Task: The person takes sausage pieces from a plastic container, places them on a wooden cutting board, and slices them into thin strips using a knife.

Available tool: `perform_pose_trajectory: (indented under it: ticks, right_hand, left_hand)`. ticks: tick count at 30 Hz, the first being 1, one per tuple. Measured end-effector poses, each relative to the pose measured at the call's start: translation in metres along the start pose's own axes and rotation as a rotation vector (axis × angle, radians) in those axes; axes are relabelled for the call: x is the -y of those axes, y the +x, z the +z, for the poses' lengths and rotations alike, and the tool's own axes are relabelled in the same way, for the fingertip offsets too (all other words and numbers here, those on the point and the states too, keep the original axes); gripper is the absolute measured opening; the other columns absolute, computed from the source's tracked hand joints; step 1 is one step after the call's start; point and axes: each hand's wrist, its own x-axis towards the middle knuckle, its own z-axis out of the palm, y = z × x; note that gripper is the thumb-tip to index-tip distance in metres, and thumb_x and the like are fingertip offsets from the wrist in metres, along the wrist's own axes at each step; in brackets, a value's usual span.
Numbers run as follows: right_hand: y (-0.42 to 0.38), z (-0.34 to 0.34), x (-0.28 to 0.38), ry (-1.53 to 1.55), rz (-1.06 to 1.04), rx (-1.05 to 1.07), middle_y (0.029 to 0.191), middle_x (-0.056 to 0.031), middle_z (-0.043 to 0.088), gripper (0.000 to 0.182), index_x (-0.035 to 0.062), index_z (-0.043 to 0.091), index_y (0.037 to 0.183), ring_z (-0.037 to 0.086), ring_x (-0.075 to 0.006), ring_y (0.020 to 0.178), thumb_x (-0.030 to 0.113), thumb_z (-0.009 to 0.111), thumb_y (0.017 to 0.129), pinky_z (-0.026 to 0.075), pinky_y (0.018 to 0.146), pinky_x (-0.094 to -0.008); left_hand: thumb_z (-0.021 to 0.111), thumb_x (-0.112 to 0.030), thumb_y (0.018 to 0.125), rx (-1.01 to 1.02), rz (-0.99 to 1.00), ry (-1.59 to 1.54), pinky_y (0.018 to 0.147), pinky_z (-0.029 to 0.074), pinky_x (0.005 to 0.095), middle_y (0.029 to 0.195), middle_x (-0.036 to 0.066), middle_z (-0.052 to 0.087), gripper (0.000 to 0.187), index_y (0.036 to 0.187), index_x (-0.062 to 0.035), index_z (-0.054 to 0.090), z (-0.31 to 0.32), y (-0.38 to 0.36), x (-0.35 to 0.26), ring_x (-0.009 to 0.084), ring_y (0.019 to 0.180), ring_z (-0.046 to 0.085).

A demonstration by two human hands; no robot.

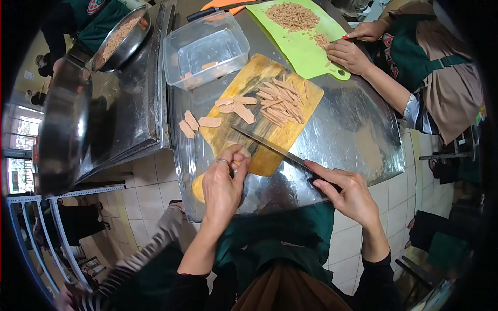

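Observation:
My right hand (348, 194) grips a long knife (272, 147), its blade slanting over the wooden cutting board (306, 129). At the board's near left edge, my left hand (224, 179) is closed with fingers curled; what they pinch, if anything, is hidden. Several flat pinkish-tan sausage-like slices (243, 112) lie on the left of the board, beyond the blade. To their right is a pile of thin strips (280, 101) cut from similar material. A few more slices (187, 128) rest on the metal table just left of the board.
A clear plastic box (242, 42) with some pieces inside stands behind the board. At the far right, a co-worker's hands (348, 56) work on a green cutting mat (311, 65) with small diced bits (293, 17). A metal bowl (142, 39) stands left on another steel table (129, 103).

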Motion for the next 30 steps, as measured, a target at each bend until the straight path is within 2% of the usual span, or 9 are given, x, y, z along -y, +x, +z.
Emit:
perform_pose_trajectory:
  ticks: [4, 8, 11, 13, 16, 22, 26, 29, 30]
  right_hand:
    - [-0.008, 0.008, 0.001, 0.073, 0.027, -0.012, 0.111, -0.0206, 0.074, 0.040, 0.0129, 0.067, 0.138, 0.073, -0.0299, 0.074, 0.013, 0.067, 0.098, 0.057, 0.077, -0.0359]
    - [-0.008, 0.009, 0.006, 0.094, 0.127, 0.055, 0.121, -0.0198, 0.072, 0.043, 0.0131, 0.063, 0.142, 0.072, -0.0283, 0.073, 0.008, 0.064, 0.099, 0.057, 0.077, -0.0355]
    - [-0.004, 0.008, 0.013, 0.101, 0.165, 0.128, 0.120, -0.0186, 0.073, 0.047, 0.0144, 0.062, 0.143, 0.072, -0.0293, 0.073, 0.005, 0.064, 0.097, 0.057, 0.077, -0.0350]
    - [-0.002, 0.009, 0.016, 0.053, 0.105, 0.128, 0.113, -0.0185, 0.075, 0.049, 0.0158, 0.062, 0.144, 0.072, -0.0298, 0.074, 0.003, 0.065, 0.096, 0.057, 0.076, -0.0353]
    - [0.002, 0.008, 0.023, 0.047, 0.097, 0.168, 0.101, -0.0182, 0.075, 0.051, 0.0158, 0.062, 0.144, 0.071, -0.0307, 0.074, 0.001, 0.066, 0.095, 0.056, 0.076, -0.0358]
    - [0.007, 0.005, 0.031, 0.006, 0.084, 0.213, 0.085, -0.0174, 0.070, 0.049, 0.0127, 0.063, 0.142, 0.066, -0.0320, 0.069, 0.002, 0.067, 0.094, 0.053, 0.072, -0.0378]
    - [0.014, 0.000, 0.038, -0.062, 0.069, 0.230, 0.077, -0.0163, 0.065, 0.048, 0.0128, 0.065, 0.141, 0.064, -0.0322, 0.066, 0.004, 0.069, 0.094, 0.052, 0.067, -0.0389]
    - [0.012, -0.001, 0.032, -0.086, 0.024, 0.268, 0.074, -0.0182, 0.066, 0.062, 0.0235, 0.053, 0.152, 0.060, -0.0307, 0.060, 0.005, 0.068, 0.095, 0.055, 0.058, -0.0421]
    - [0.012, -0.002, 0.031, -0.099, 0.017, 0.273, 0.074, -0.0181, 0.066, 0.064, 0.0237, 0.053, 0.153, 0.060, -0.0303, 0.059, 0.004, 0.068, 0.094, 0.055, 0.057, -0.0422]
  left_hand:
    - [0.074, -0.006, 0.092, 0.026, 0.000, -0.186, 0.072, 0.054, 0.0342, 0.095, 0.011, 0.074, 0.031, 0.122, -0.0041, 0.068, 0.008, -0.018, -0.001, 0.0228, 0.079, 0.068]
    - [0.074, -0.003, 0.091, -0.048, 0.067, -0.122, 0.073, 0.054, 0.0341, 0.106, 0.012, 0.072, 0.030, 0.121, -0.0041, 0.071, 0.008, -0.022, 0.004, 0.0237, 0.081, 0.067]
    - [0.074, -0.002, 0.090, -0.150, 0.152, -0.004, 0.076, 0.054, 0.0343, 0.115, 0.010, 0.070, 0.031, 0.121, -0.0055, 0.073, 0.005, -0.016, 0.009, 0.0245, 0.087, 0.067]
    - [0.074, -0.002, 0.090, -0.195, 0.269, 0.170, 0.080, 0.054, 0.0348, 0.117, 0.008, 0.068, 0.033, 0.122, -0.0068, 0.073, 0.003, -0.014, 0.011, 0.0252, 0.093, 0.065]
    - [0.075, -0.004, 0.089, -0.170, 0.293, 0.209, 0.085, 0.053, 0.0357, 0.117, 0.004, 0.068, 0.035, 0.124, -0.0083, 0.074, -0.002, -0.010, 0.015, 0.0251, 0.099, 0.063]
    - [0.077, -0.003, 0.086, -0.148, 0.290, 0.232, 0.087, 0.052, 0.0357, 0.125, 0.001, 0.066, 0.037, 0.123, -0.0092, 0.074, 0.003, -0.008, 0.027, 0.0256, 0.102, 0.062]
    - [0.075, -0.004, 0.089, -0.107, 0.238, 0.250, 0.091, 0.052, 0.0380, 0.125, 0.005, 0.068, 0.033, 0.122, -0.0089, 0.075, 0.001, -0.009, 0.024, 0.0285, 0.106, 0.063]
    - [0.077, -0.003, 0.087, -0.120, 0.252, 0.258, 0.089, 0.052, 0.0390, 0.123, 0.005, 0.069, 0.032, 0.118, -0.0085, 0.077, 0.003, -0.007, 0.027, 0.0298, 0.105, 0.063]
    - [0.078, -0.003, 0.086, -0.122, 0.254, 0.257, 0.089, 0.053, 0.0395, 0.122, 0.005, 0.069, 0.032, 0.117, -0.0084, 0.077, 0.003, -0.008, 0.028, 0.0303, 0.104, 0.064]
